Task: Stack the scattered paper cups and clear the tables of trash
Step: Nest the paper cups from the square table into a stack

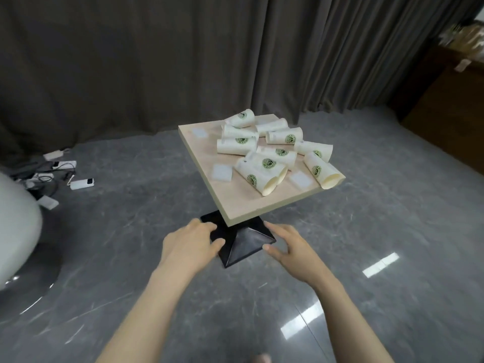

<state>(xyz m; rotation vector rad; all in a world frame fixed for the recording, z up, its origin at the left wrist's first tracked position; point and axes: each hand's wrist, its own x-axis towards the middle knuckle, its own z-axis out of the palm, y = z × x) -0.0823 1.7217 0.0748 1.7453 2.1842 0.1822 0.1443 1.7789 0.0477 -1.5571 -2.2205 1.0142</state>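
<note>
Several white paper cups with green round logos (272, 150) lie on their sides, scattered over a small square wooden table (241, 203). Some overlap each other; one cup (320, 170) lies at the right edge. Three small pale squares of paper (222, 172) lie flat among them. My left hand (192, 241) and my right hand (289, 246) are held out below the table's near corner, both with fingers apart and holding nothing. Neither hand touches the table or a cup.
The table stands on a black pyramid-shaped base (242, 242) on a glossy grey floor. Power strips and cables (60, 176) lie on the floor at left. A white rounded object (15, 231) is at the left edge. Dark curtains (183, 53) hang behind.
</note>
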